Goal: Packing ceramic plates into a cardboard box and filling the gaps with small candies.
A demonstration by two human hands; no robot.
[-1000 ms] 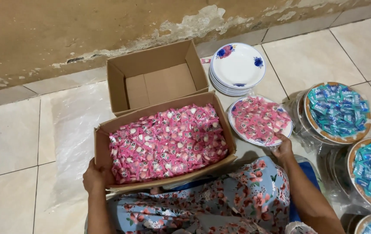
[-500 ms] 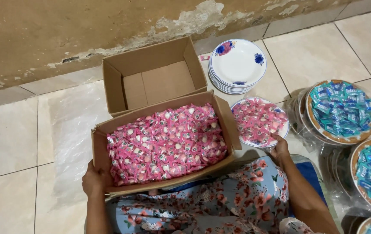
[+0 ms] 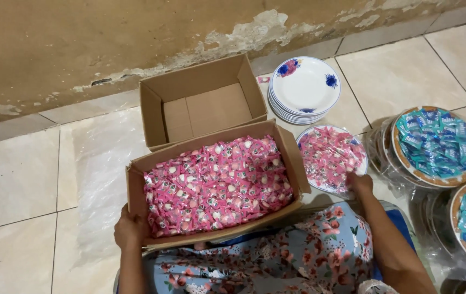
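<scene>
empty carton (image 3: 203, 106) behind candy box (image 3: 216, 188) | plate stack (image 3: 305, 88) | teal-sweet trays (image 3: 434, 144) right

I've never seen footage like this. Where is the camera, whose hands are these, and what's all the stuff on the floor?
The camera sits on a person's head and looks down, so both hands are their own. The left hand has a grip on the corner of a cardboard box full of pink wrapped candies. The right hand touches the near edge of a plate of pink candies. Behind are an empty box and a stack of white flowered plates. On the right, round trays of blue wrapped candies sit under clear plastic. All of it rests on a tiled floor.
</scene>
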